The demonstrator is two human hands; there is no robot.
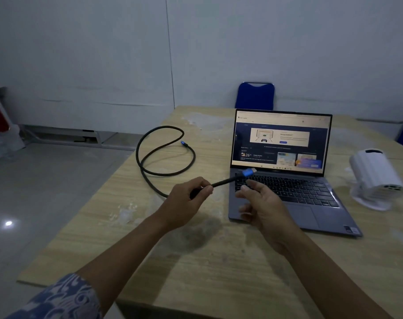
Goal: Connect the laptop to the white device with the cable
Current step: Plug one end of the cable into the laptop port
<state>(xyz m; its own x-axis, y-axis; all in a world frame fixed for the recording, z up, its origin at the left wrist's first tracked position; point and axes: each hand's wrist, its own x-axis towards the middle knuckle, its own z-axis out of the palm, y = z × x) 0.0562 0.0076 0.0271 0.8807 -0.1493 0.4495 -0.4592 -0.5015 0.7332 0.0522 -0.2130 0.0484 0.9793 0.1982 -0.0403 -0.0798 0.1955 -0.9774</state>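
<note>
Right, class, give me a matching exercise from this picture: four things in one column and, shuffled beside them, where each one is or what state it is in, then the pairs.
Things
1. laptop
2. white device
3. cable
4. left hand

Places or states
A. looped on the table's left part
B. open, screen lit
C. gripping the cable near its blue plug
D. standing right of the laptop

Pairs: 1-B, 2-D, 3-A, 4-C

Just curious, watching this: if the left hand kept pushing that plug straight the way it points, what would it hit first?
Probably the laptop. The left hand holds the cable with its blue plug aimed up and right, over the keyboard's far left corner toward the screen's lower edge. Depth is unclear, so it might pass just above the keys.
</note>
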